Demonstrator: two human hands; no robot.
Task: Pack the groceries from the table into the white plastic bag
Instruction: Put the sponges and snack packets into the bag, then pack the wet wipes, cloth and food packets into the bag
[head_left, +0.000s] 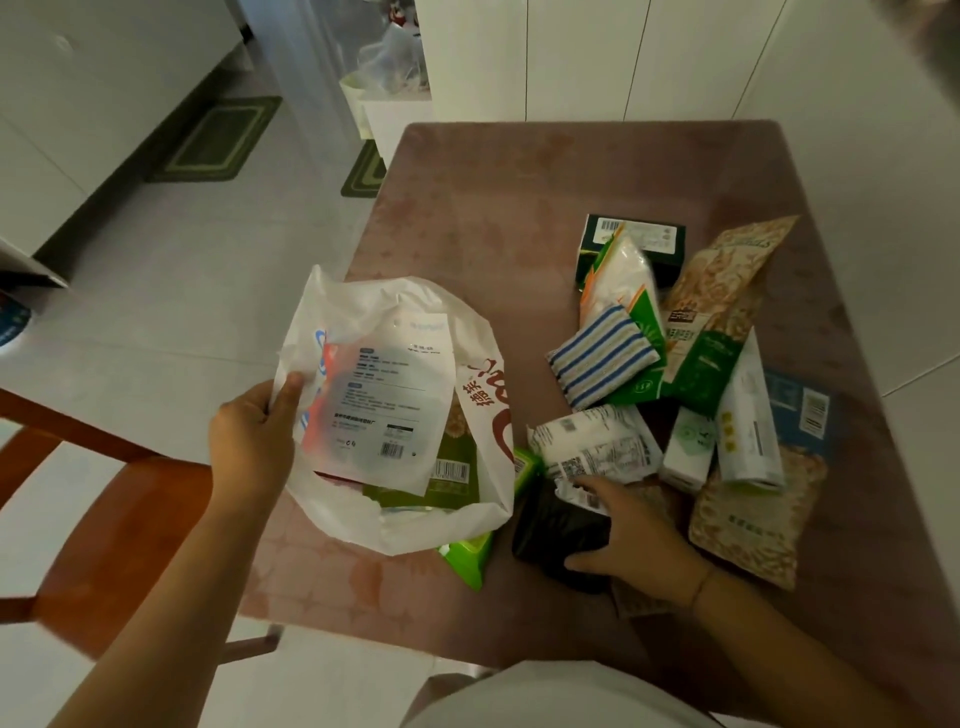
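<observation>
The white plastic bag (483, 395) lies open at the table's left edge. Inside it I see a flat white packet (384, 400) over a green packet (452, 478). My left hand (254, 441) grips the bag's left rim. My right hand (634, 540) is closed around a black packet (556, 535) on the table, just right of the bag. Beside it lie a white printed packet (597, 441), a blue-striped cloth (597, 358), a white powder bag (623, 275), tall snack bags (727, 291), white cartons (748, 421) and a dark green box (660, 244).
A pink cloth covers the table (519, 208). A green packet (467, 558) pokes out under the bag. A grain bag (753, 525) lies at the right. A wooden chair (104, 519) stands to the left. White cabinets (623, 52) are behind, green mats (218, 140) on the floor.
</observation>
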